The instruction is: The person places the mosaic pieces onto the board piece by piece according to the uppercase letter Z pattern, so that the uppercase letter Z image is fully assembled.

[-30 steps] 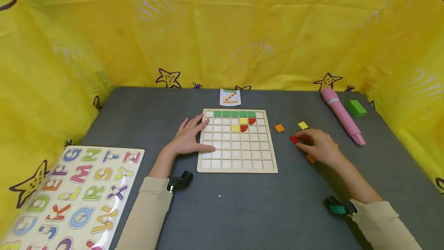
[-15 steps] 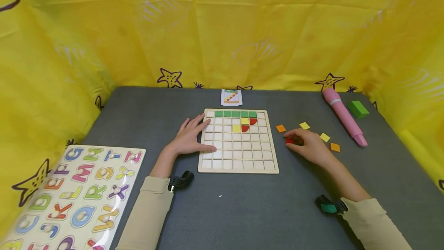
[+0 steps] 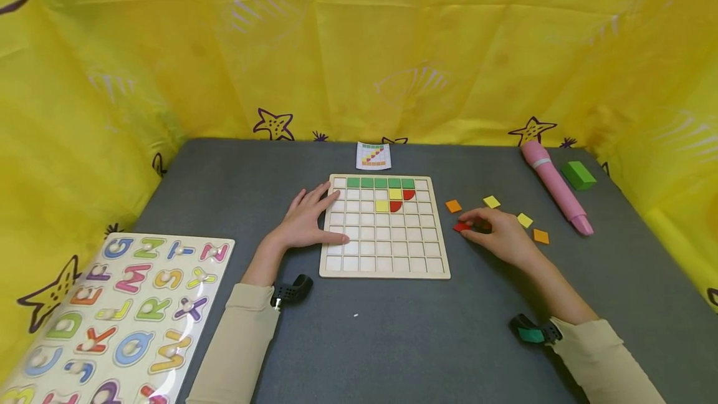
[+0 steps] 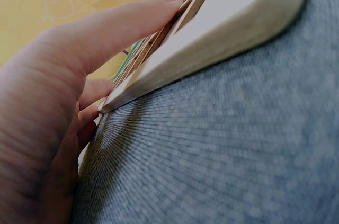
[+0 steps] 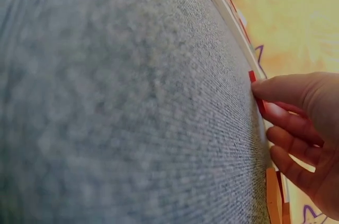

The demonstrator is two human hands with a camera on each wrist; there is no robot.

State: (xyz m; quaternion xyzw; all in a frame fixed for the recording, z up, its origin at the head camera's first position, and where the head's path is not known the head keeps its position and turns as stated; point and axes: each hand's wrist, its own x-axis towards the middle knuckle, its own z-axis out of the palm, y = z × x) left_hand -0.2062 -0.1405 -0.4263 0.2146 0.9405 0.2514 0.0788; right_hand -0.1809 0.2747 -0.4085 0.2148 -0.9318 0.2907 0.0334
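Observation:
My left hand [image 3: 303, 222] rests with spread fingers on the left edge of a wooden grid board [image 3: 384, 235], thumb lying over the cells. On the board, green squares [image 3: 380, 183] fill part of the top row. Below them sit two yellow squares [image 3: 382, 206] and two red quarter-circle tiles [image 3: 395, 206]. To the right of the board, my right hand [image 3: 499, 237] pinches a red tile [image 3: 461, 227] between thumb and fingers, low over the table. In the right wrist view that red tile [image 5: 252, 77] shows edge-on; its full outline is hidden.
Loose orange tiles [image 3: 453, 206] and yellow tiles [image 3: 491, 202] lie around the right hand. A small pattern card [image 3: 373, 156] is behind the board. Farther right are a pink microphone-shaped object [image 3: 555, 189] and a green block [image 3: 579, 175]. A letter puzzle [image 3: 131, 304] occupies the left.
My right hand has moved left toward the board with the red tile, uncovering a yellow tile and an orange tile. The left hand has stayed in place.

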